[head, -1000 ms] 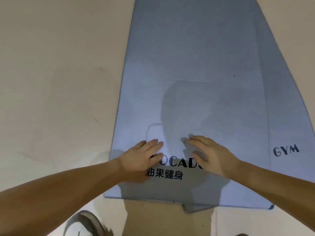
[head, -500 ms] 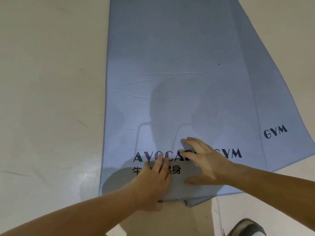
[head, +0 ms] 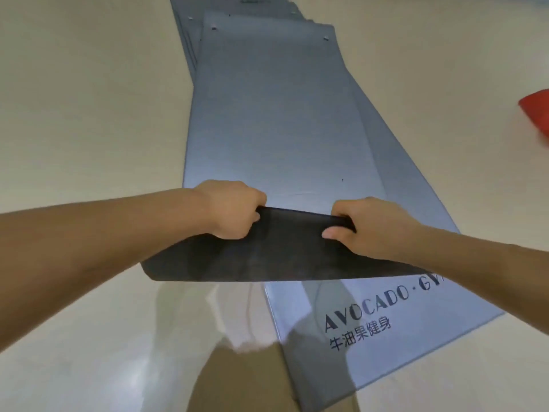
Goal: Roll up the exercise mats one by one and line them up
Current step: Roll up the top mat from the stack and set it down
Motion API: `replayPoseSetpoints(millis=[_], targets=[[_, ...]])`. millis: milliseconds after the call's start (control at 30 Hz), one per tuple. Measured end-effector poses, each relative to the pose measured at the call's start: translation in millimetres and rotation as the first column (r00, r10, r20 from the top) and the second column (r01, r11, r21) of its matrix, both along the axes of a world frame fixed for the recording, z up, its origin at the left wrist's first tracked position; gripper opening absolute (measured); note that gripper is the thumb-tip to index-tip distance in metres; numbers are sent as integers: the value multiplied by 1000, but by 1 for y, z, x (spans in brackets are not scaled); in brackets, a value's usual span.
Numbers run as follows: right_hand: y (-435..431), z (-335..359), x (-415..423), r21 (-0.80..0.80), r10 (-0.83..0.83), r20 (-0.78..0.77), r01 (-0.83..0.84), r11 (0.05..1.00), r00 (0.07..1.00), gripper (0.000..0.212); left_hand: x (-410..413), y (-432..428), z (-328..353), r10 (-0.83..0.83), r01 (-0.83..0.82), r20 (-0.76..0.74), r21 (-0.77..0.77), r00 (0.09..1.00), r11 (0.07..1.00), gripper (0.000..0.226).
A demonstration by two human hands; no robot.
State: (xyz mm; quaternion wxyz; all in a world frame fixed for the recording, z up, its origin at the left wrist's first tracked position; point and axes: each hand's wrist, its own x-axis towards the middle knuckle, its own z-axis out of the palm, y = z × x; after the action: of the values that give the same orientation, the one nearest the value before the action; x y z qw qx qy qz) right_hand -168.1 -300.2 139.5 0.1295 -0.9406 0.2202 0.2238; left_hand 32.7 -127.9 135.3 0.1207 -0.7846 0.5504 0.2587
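Observation:
Several grey-blue exercise mats lie stacked lengthwise on the pale floor. The top mat [head: 276, 120] has its near end folded forward, so its dark underside [head: 285, 251] faces up. My left hand [head: 234, 208] grips the folded edge on the left. My right hand [head: 365, 226] grips the same edge on the right. Under it, a second mat [head: 416, 331] printed "AVOCADO GYM" lies flat, skewed to the right. More mat ends [head: 237, 4] show at the far end.
A red object [head: 536, 110] sits on the floor at the right edge. Bare floor [head: 89, 99] stretches to the left of the mats. My tan trouser legs [head: 243, 382] are at the bottom centre.
Both hands went from lying flat on the printed near end to clenching it. That end is lifted and folded forward, dark side up, uncovering the mat beneath. The camera tilted up along the mats.

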Motion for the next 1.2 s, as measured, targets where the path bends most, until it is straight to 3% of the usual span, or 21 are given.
replayPoseSetpoints(millis=[100, 167, 200, 300, 400, 500, 667, 767, 967, 1200], targets=[[-15, -3, 34, -129, -90, 9, 90, 987, 996, 30, 16, -32, 11, 58, -42, 162, -100, 985, 994, 37], [-23, -13, 52, -217, -103, 85, 120, 969, 991, 34, 5, -40, 5, 17, 87, 378, -255, 926, 963, 54], [-26, -20, 58, -258, -103, 139, 137, 956, 985, 36, -9, -38, -3, -13, 146, 417, -289, 909, 946, 66], [-30, -49, 61, -358, -97, 276, 196, 913, 956, 46, -46, -18, -44, -32, 84, 298, -163, 954, 983, 122], [-24, -65, 61, -491, -3, 359, 192, 850, 933, 46, -39, -3, -85, 89, -60, 264, -115, 960, 992, 145], [-10, -58, 56, -499, 94, 216, 27, 866, 972, 52, -23, 0, -102, 87, -46, 255, -164, 963, 985, 151], [20, -70, 24, -368, 115, -63, -130, 921, 991, 125, -3, 0, -120, 10, 24, 198, -169, 980, 985, 152], [4, -92, 23, -380, 91, -132, -135, 915, 987, 147, 9, -6, -123, -38, 56, 119, -150, 992, 987, 152], [-20, -109, 44, -253, 144, -224, -200, 947, 964, 153, 13, -13, -132, -33, 37, 45, -98, 998, 995, 148], [-47, -122, 49, 4, 170, -226, -174, 985, 959, 151, -22, 0, -135, -25, 72, 255, -175, 967, 982, 130]])
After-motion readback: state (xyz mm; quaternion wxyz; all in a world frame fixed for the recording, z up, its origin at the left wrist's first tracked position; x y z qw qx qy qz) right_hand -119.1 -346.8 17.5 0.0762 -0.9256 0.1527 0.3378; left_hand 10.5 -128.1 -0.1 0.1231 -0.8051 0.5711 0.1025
